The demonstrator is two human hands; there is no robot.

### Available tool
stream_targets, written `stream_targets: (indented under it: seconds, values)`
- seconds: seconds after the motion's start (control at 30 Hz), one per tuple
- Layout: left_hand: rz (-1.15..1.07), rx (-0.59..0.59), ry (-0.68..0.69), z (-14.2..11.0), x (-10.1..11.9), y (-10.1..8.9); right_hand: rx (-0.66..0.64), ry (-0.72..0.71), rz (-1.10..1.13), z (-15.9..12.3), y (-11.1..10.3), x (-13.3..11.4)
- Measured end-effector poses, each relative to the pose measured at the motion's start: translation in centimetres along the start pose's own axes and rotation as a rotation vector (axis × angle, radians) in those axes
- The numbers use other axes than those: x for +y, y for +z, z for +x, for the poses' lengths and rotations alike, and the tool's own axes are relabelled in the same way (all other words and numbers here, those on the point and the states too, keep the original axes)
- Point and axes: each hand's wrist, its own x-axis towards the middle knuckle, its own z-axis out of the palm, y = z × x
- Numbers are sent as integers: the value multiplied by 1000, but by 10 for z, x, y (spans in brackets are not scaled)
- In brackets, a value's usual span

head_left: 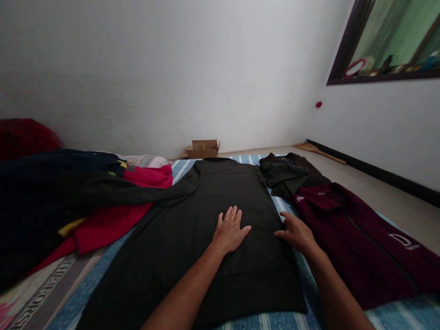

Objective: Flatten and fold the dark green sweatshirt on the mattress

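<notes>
A dark grey-green long-sleeved jacket point(192, 243) lies spread out, its back side up, with one sleeve stretched to the left and the other bunched at the upper right. My left hand point(229, 230) rests flat on the middle of it, fingers extended. Over the jacket's right edge is my right hand point(294, 231), thumb and forefinger apart with a gap between them; its other fingers are curled and partly hidden. I see nothing held in it. Close by on the right lies a maroon zip garment point(357, 238) with white lettering.
Navy clothing point(68, 178) and a pink-red garment point(103, 229) are heaped at left. A blue striped sheet point(275, 321) lies underneath. An open cardboard box point(203, 149) stands by the far wall. A dark-framed window point(335, 68) is at upper right.
</notes>
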Motion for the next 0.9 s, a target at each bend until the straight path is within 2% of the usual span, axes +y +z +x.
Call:
stream_targets:
  seconds: [0.17,0.33,0.53,0.9]
  values:
    - [9,-14,-6,-1,1,-3,-56,158,-92,-6,-6,-15]
    - [3,-6,-6,-1,1,-1,-102,235,-25,-2,-3,-11]
    - [-2,2,0,0,0,1,-142,232,7,-1,-4,-10]
    - [7,-4,-5,-2,0,0,-34,183,-7,-2,2,-19]
